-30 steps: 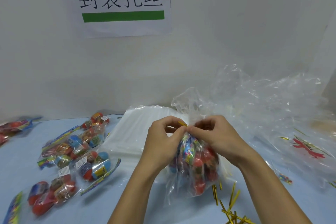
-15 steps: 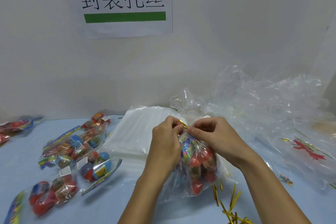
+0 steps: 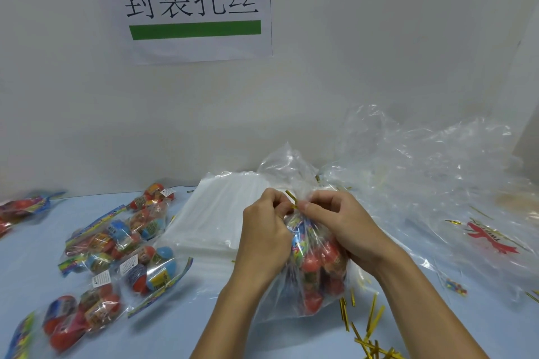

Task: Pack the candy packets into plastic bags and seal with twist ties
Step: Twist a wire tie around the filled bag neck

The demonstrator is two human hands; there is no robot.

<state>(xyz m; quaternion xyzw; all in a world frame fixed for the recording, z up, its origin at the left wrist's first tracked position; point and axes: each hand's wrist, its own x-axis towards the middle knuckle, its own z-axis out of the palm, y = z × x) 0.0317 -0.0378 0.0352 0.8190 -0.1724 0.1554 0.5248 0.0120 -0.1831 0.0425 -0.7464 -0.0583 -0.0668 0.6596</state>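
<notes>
A clear plastic bag (image 3: 313, 280) filled with colourful candy packets stands on the blue table in front of me, its neck gathered and its loose top sticking up. A gold twist tie (image 3: 291, 199) wraps that neck. My left hand (image 3: 264, 239) pinches one end of the tie, and my right hand (image 3: 339, 223) pinches the other end together with the bag's neck. Both hands sit side by side at the neck, thumbs nearly touching.
Loose candy packets (image 3: 116, 239) lie scattered on the left of the blue table (image 3: 26, 265). A flat stack of clear bags (image 3: 213, 213) lies behind my hands. Crumpled clear plastic (image 3: 437, 181) piles up on the right. Spare gold twist ties (image 3: 370, 326) lie at the lower right.
My left hand has turned a little at the bag's neck, and the free end of the gold tie now sticks up higher between the thumbs. The bag stays in place.
</notes>
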